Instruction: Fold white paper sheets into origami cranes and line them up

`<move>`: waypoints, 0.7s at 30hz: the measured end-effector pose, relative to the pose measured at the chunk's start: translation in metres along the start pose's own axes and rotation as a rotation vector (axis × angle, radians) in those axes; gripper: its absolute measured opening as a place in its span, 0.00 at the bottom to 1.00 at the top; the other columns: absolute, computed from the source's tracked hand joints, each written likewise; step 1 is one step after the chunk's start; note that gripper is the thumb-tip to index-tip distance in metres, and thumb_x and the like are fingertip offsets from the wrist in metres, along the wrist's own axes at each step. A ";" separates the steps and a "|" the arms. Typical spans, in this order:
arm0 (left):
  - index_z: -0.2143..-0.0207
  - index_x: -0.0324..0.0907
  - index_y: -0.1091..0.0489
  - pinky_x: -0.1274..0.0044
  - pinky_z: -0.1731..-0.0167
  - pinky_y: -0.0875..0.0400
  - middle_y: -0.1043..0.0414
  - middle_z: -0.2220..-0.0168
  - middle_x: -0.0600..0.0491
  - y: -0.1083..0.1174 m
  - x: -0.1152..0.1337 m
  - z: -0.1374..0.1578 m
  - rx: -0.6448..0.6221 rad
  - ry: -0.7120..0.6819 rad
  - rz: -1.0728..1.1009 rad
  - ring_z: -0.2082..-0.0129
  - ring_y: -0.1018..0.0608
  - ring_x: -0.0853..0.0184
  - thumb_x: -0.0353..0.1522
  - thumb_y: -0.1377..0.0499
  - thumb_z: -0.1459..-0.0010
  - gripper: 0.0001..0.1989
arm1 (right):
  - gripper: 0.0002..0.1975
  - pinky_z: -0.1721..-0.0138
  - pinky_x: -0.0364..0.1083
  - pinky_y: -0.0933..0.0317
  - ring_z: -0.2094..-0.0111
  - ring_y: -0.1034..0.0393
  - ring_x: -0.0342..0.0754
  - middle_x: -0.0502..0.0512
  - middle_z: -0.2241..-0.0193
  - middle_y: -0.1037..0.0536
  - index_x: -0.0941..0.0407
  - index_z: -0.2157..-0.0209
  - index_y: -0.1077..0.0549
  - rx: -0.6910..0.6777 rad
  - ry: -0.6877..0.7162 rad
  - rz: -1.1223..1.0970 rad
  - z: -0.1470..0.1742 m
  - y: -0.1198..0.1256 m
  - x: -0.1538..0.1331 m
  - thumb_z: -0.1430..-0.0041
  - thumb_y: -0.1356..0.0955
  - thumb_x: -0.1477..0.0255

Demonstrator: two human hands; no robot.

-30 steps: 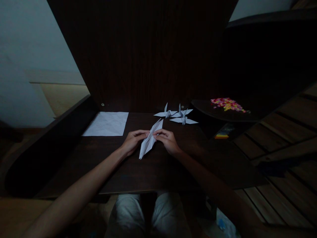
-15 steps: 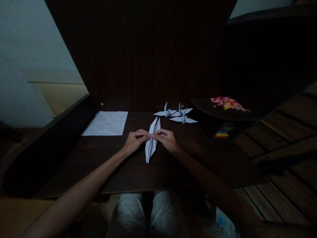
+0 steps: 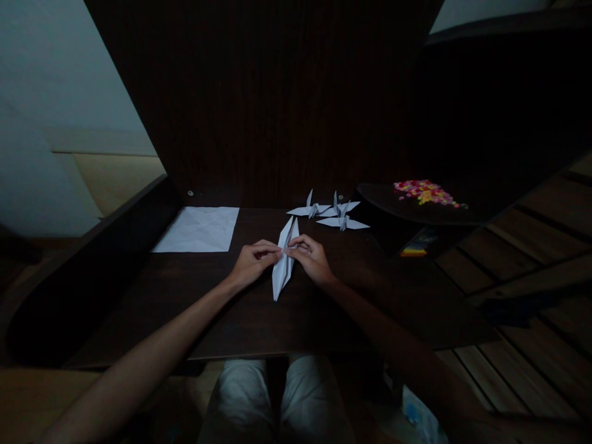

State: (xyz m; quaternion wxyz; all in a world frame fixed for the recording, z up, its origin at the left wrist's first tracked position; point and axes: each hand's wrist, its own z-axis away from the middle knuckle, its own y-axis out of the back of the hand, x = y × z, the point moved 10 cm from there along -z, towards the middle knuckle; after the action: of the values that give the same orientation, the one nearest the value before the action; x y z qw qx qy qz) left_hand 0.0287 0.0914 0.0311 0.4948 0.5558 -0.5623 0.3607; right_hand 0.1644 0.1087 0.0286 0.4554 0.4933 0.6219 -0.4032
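- A second ago the fold [image 3: 283, 266] lay slanted toward 1 o'clock; now it points close to 12, and both hands have crept a shade farther up the bench [image 3: 259, 320].
- The left hand [image 3: 251, 263] sits at the fold's 9 o'clock, fingers pressed together and pinching its left edge near the middle.
- The right hand [image 3: 311, 259] sits at its 3 o'clock, fingers curled and pinching the right edge; the two sets of fingertips nearly meet over the paper.
- The fold is a long, narrow white piece lying mid-bench, its near tip toward the person's lap.
- At 10 o'clock from the hands a flat sheet [image 3: 198, 229] lies on the bench, well apart.
- At 1 o'clock, near the back panel, finished cranes [image 3: 331, 214] stand in a small cluster.
- Farther out at 2 o'clock a dark tray [image 3: 393, 209] carries a heap of colourful bits [image 3: 424, 192].
- The light is dim; finer creases cannot be made out.
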 end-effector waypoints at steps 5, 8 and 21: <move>0.68 0.39 0.29 0.78 0.70 0.34 0.30 0.74 0.56 0.008 -0.009 -0.001 0.099 0.034 0.078 0.74 0.28 0.70 0.34 0.36 0.55 0.12 | 0.17 0.70 0.42 0.38 0.73 0.33 0.41 0.47 0.73 0.29 0.54 0.68 0.35 0.034 0.014 -0.024 0.000 0.003 0.001 0.59 0.26 0.67; 0.69 0.39 0.30 0.78 0.69 0.34 0.29 0.72 0.56 0.010 -0.005 -0.002 0.117 -0.001 0.075 0.72 0.28 0.70 0.33 0.37 0.56 0.10 | 0.18 0.68 0.43 0.37 0.71 0.32 0.41 0.47 0.72 0.30 0.54 0.67 0.36 0.049 0.040 -0.063 0.000 0.004 -0.001 0.59 0.26 0.68; 0.71 0.39 0.25 0.78 0.70 0.34 0.25 0.73 0.54 0.005 -0.016 0.002 0.106 0.167 0.211 0.73 0.27 0.69 0.34 0.35 0.58 0.10 | 0.10 0.75 0.43 0.35 0.76 0.32 0.42 0.47 0.77 0.30 0.56 0.74 0.32 -0.046 0.056 -0.067 0.004 -0.006 -0.002 0.57 0.28 0.69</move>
State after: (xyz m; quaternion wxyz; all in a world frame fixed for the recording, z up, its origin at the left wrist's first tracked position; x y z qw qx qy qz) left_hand 0.0215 0.0940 0.0162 0.4693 0.4867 -0.5547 0.4849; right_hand 0.1594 0.1028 0.0299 0.4353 0.4726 0.6595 -0.3901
